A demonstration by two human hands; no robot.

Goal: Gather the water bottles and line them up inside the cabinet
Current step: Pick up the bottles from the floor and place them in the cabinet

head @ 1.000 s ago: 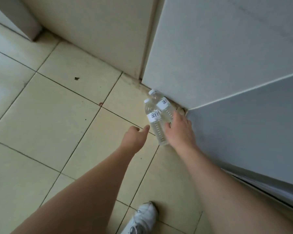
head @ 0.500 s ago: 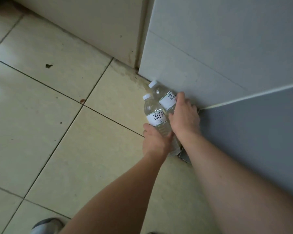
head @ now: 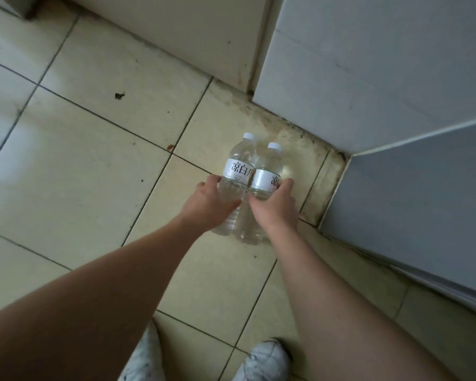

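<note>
Both forearms bare to frame edge, no sleeves, watch or rings visible. Left hand (head: 209,204) at 11 o'clock of right hand (head: 276,207), both ungloved. White lace-up sneakers at 6 o'clock: left shoe (head: 143,361) speckled with dark spots, right shoe (head: 264,362) creased, dark-edged toe.

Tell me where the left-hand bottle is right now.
Head view, centre: the left bottle is in the left hand, touching the right bottle, over the floor tiles.
</note>
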